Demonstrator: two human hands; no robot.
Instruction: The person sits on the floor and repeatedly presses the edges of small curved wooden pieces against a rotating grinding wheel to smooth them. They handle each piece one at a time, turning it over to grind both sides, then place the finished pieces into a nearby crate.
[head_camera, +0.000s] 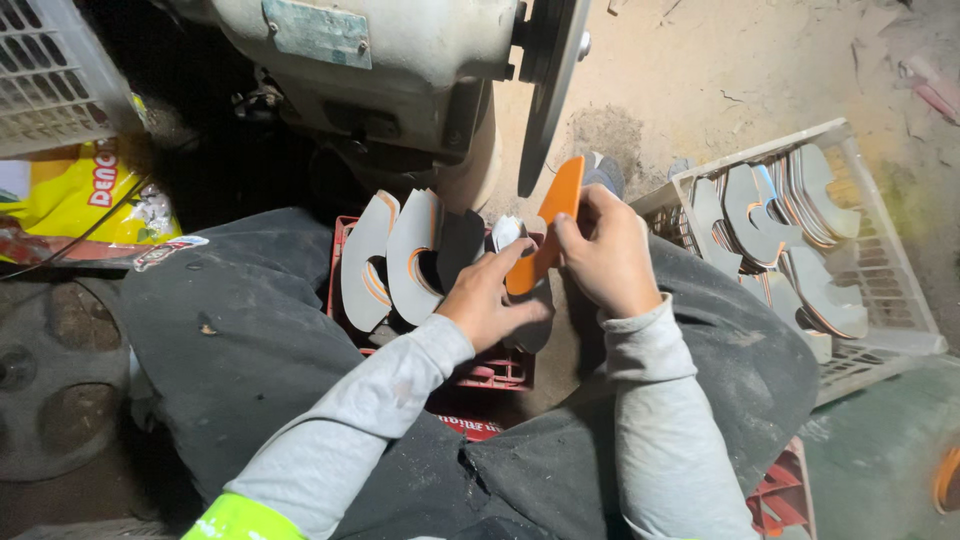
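Note:
Both my hands hold one flat orange curved piece (556, 205) upright, just below a spinning-type grinding wheel (548, 90). My left hand (487, 298) grips its lower end, thumb along the face. My right hand (606, 252) pinches the upper part from the right. The piece's top edge sits close to the wheel's rim; I cannot tell if they touch. Between my knees stands a red crate (490, 372) holding several grey curved pieces (400, 255) with orange edges.
A white plastic basket (880, 250) at the right holds several more grey curved pieces (770, 220). The grinder's motor housing (400, 60) fills the top. A yellow bag (85, 195) and another white crate (50, 75) lie at the left. Sandy floor beyond.

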